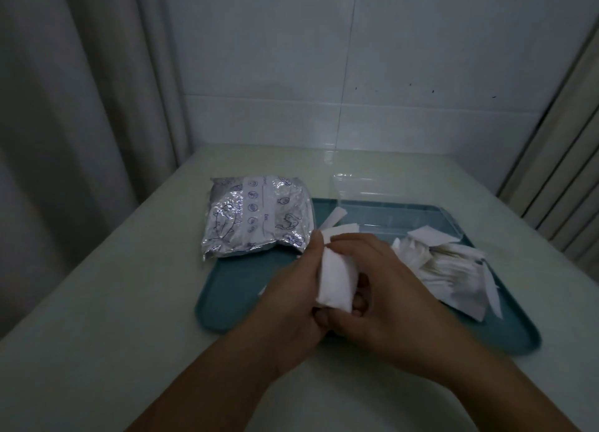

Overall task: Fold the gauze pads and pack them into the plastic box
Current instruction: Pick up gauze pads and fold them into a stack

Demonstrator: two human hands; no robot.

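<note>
Head view: left hand (291, 289) and right hand (385, 289) both grip one white folded gauze pad (335, 284), fingers curled round it above the teal plastic tray (227, 289); its long axis runs fore-aft. The clear plastic box (389, 201) lies beyond, nearer the right hand.

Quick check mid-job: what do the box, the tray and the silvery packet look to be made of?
Box: clear, glossy rigid plastic; the tray shows through it and its edges catch light.
Tray: teal, smooth, probably moulded plastic, with a rounded raised rim.
Packet: crinkled silver film, foil-like or metallised plastic, with printed icons; which one is unclear.
</note>
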